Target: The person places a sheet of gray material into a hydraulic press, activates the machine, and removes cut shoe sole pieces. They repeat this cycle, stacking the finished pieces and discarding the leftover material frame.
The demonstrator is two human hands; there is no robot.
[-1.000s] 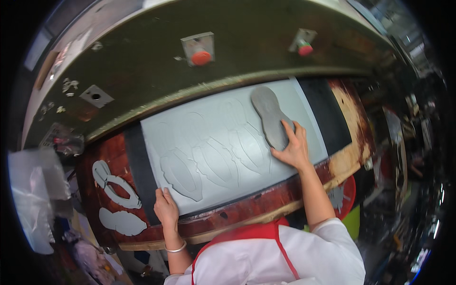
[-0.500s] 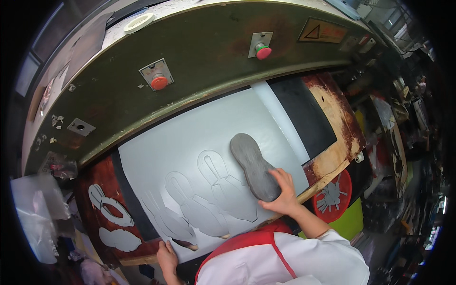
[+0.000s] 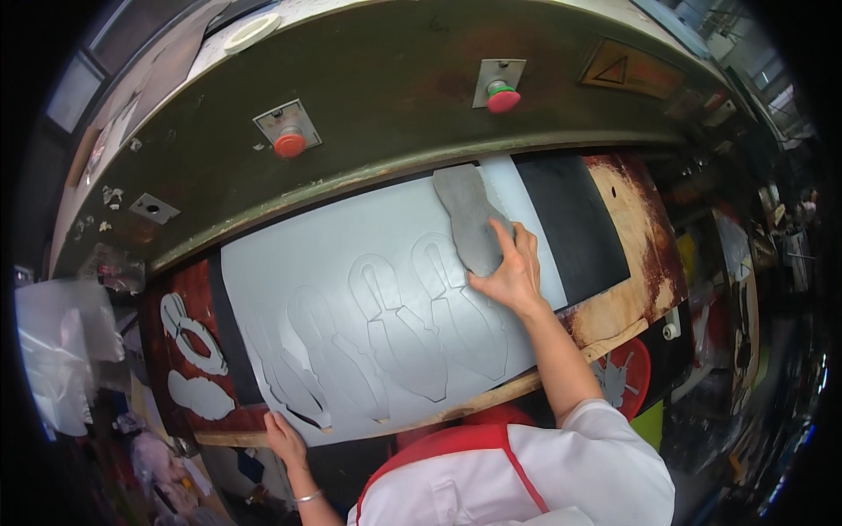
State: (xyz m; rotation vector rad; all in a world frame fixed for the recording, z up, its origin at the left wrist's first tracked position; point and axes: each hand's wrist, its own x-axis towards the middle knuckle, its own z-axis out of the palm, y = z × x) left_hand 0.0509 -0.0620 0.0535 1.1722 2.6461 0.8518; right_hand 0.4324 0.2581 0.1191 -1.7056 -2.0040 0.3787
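Observation:
My right hand (image 3: 510,272) grips a grey sole-shaped block (image 3: 474,215) by its near right side, thumb and fingers spread around its edges. The block's far end reaches the far edge of a pale grey sheet (image 3: 333,237). Several shoe-part outlines (image 3: 399,337) are cut in a row across the sheet's near half, some with slits standing slightly apart. At the sheet's near left corner, my left hand (image 3: 285,438) is closed on the edge; its fingertips are partly hidden.
Cut grey pieces (image 3: 200,394) lie on the reddish board at the left. A green machine beam (image 3: 386,105) with red push buttons (image 3: 290,144) spans the far side. Right of the sheet are a black mat (image 3: 574,228) and a red bowl (image 3: 636,386) of scraps.
My right hand has moved the block away from me to the sheet's far edge, uncovering another cut outline where it lay. My left hand stays at the near left corner.

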